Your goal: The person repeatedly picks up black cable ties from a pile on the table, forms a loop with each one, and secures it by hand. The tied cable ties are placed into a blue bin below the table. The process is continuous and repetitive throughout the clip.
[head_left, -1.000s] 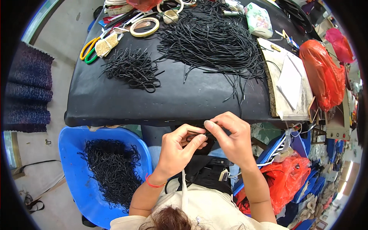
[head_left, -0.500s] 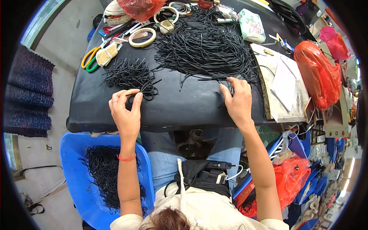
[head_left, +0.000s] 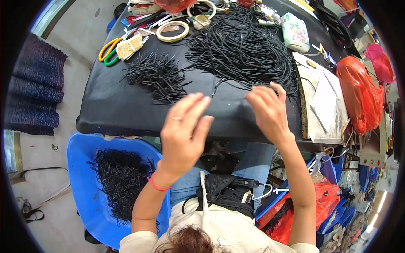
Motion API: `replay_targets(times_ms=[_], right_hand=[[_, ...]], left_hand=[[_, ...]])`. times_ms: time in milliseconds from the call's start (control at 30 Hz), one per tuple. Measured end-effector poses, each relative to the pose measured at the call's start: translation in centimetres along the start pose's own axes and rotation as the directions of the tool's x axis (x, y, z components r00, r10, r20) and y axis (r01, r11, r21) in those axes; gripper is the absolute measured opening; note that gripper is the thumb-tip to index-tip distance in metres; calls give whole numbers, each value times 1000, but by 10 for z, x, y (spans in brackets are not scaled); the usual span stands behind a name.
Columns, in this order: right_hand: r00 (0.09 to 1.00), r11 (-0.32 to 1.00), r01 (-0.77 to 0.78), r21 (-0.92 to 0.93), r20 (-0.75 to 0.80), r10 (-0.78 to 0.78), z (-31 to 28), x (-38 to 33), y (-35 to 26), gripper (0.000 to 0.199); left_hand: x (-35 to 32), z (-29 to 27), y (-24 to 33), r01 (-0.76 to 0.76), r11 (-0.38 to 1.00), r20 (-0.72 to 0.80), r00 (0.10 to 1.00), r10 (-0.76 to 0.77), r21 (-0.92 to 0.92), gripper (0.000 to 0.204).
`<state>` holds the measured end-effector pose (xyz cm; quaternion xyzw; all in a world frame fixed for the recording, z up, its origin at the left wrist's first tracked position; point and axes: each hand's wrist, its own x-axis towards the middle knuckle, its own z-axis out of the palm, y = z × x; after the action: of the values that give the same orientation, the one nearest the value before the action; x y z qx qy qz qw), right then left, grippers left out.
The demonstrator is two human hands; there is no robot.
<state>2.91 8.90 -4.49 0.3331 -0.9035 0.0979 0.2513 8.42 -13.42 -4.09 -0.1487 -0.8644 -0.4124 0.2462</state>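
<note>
My left hand is raised over the table's near edge, fingers stretched out and slightly blurred, with nothing seen in it. Just beyond it lies a small tangled pile of short black cords. My right hand hovers near the front of a larger heap of long black cords. Its fingers are bent and blurred and the fingertips partly hidden, so I cannot see whether they hold a cord. One loose cord end sticks out between the two piles.
A blue tub with black cords stands below the table at left. Scissors, tape rolls and a tissue pack lie at the back. At right are a pale board and a red plastic bag.
My left hand has come away from the small pile, moving right and nearer to me, its fingers spreading from a pinch. My right hand has bent its fingers. The view has shifted slightly.
</note>
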Motion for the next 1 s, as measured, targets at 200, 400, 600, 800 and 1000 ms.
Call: replay_targets(times_ms=[200, 400, 600, 800, 1000], right_hand=[[987, 977, 161, 140, 4, -163, -11, -6, -42, 20], [971, 924, -153, 351, -121, 207, -13, 2, -32, 16], [901, 689, -370, 623, 61, 430, -7, 14, -76, 14], [929, 647, -332, 687, 119, 350, -1, 9, -83, 18], [921, 615, -353, 705, 149, 359, -3, 8, -85, 16]], left_hand=[[-1, 2, 7, 464, 845, 491, 819, -296, -264, 15], [-26, 2, -2, 746, 295, 612, 661, -434, -597, 16], [-21, 18, 5, 665, 31, 542, 633, -553, -746, 19], [-22, 19, 0, 629, 18, 512, 650, -561, -778, 17], [-28, 25, 0, 537, -3, 443, 694, -568, -844, 11]])
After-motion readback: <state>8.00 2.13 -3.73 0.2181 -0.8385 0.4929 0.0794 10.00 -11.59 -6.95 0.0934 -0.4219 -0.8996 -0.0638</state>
